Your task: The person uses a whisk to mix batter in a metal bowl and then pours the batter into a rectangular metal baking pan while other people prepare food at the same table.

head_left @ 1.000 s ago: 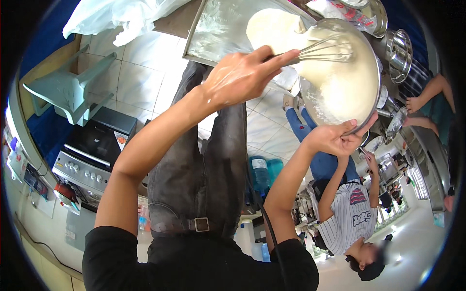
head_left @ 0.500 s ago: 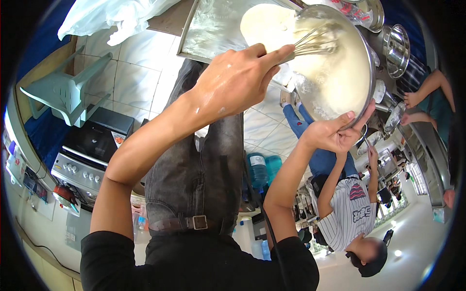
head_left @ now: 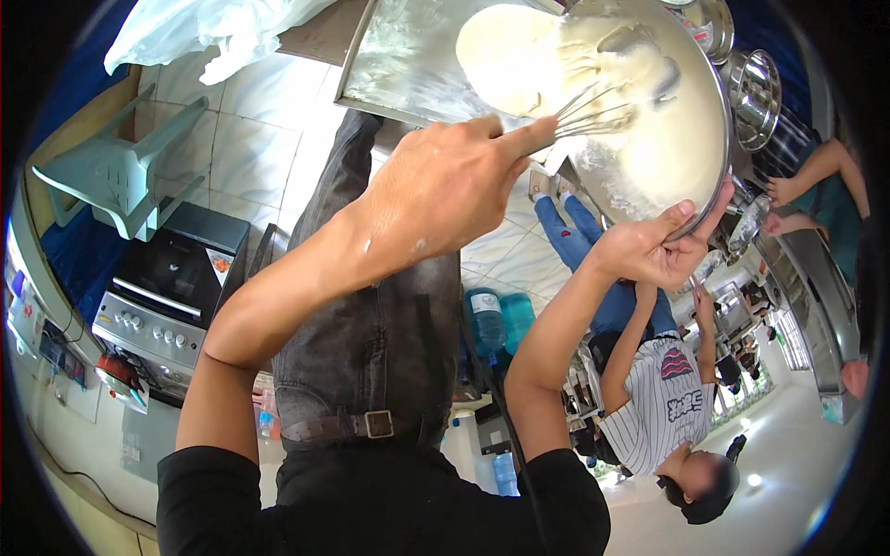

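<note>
Evidently, pale cream batter (head_left: 681, 130) is held at this moment in a wide, round, shiny metal bowl (head_left: 604, 185), tipped over one corner of a rectangular grey metal tray (head_left: 399, 65) with a whitish, smeared coating. Part of the batter is seen as a rounded pool (head_left: 501, 56) on the tray. A wire balloon whisk (head_left: 586, 120) is gripped near its handle by the left hand (head_left: 445, 190), fingers curled closed and forefinger laid along it; the wires are sunk partly in the batter. The bowl's near rim is pinched by the right hand (head_left: 656, 248), thumb above, fingers beneath. For a good result, it is judged, the tilt should be held steady with the lip kept low over the tray, and the whisk drawn along the wall in slow strokes toward the lip, so that clinging batter is freed and none is slopped over the tray's edge. Poorly shown: the bowl's far edge and the tray's far side are cut off at the top; the whisk's handle is mostly covered by the hand; the pouring lip is lost under batter and glare; whether the bowl is rested on anything cannot be told, its underside being hidden.
</note>
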The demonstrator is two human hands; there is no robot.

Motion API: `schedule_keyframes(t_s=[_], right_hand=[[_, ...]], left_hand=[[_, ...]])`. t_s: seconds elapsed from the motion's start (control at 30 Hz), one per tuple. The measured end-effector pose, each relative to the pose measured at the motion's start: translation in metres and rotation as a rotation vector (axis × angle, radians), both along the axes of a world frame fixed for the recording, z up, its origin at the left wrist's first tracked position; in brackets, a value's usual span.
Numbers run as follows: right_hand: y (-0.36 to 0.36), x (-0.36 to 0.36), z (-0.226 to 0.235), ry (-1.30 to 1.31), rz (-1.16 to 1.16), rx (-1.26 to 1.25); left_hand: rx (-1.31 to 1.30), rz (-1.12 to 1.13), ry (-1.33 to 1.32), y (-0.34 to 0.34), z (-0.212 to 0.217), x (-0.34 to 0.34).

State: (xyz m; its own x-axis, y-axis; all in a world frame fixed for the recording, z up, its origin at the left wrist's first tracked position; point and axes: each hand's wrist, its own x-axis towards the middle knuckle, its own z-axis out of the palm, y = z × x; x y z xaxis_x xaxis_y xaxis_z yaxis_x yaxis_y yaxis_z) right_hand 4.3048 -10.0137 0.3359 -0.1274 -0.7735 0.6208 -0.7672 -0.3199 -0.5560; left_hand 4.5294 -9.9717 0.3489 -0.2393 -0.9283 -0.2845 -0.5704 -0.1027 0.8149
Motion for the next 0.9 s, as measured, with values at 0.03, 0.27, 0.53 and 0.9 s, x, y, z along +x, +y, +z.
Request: schedule_keyframes(t_s=[0.03, 0.27, 0.53, 0.9], right_hand=[[0.0, 0.003, 0.001, -0.001, 0.001, 0.002], [-0.011, 0.017, 0.012, 0.115, 0.261, -0.092], [-0.006, 0.023, 0.004, 0.127, 0.241, -0.072], [-0.022, 0.021, 0.006, 0.33, 0.282, -0.13]], left_hand=[[0.002, 0.001, -0.001, -0.004, 0.003, -0.001], [-0.079, 0.025, -0.177, 0.001, -0.029, 0.0], [-0.082, -0.004, -0.215, 0.004, 0.008, 0.034], [0.062, -0.103, -0.267, 0.02, -0.011, 0.036]])
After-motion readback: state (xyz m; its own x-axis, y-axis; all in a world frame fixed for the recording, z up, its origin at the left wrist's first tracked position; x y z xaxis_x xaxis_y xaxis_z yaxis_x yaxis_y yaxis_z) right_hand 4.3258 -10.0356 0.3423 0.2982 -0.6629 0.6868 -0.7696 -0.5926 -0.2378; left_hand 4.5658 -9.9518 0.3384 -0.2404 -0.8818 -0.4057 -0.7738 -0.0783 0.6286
